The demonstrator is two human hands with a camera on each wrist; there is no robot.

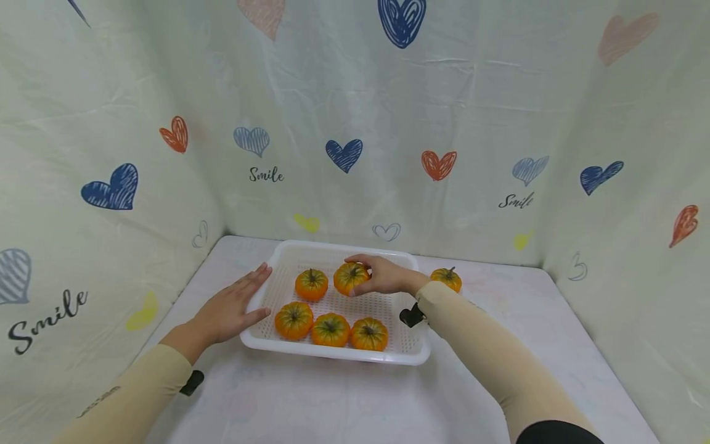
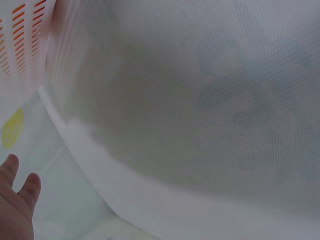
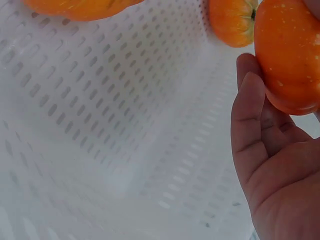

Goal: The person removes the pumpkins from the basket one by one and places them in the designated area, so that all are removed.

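Note:
My right hand (image 1: 384,275) grips a small orange pumpkin (image 1: 349,277) with green-streaked top, over the back of a white perforated plastic basket (image 1: 333,356). In the right wrist view the fingers curl round the held pumpkin (image 3: 290,60). Beside it in the basket sits another pumpkin (image 1: 311,285), and a front row holds three more: a left one (image 1: 294,320), a middle one (image 1: 330,330) and a right one (image 1: 368,334). My left hand (image 1: 233,308) lies at the basket's left side, fingers straight, fingertips right at the rim. The left wrist view catches only part of that hand (image 2: 17,200).
One more pumpkin (image 1: 446,279) rests on the white-covered table (image 1: 310,401) right of the basket, partly behind the right forearm. A curtain (image 1: 388,98) printed with hearts and "Smile" surrounds the table at the back and sides.

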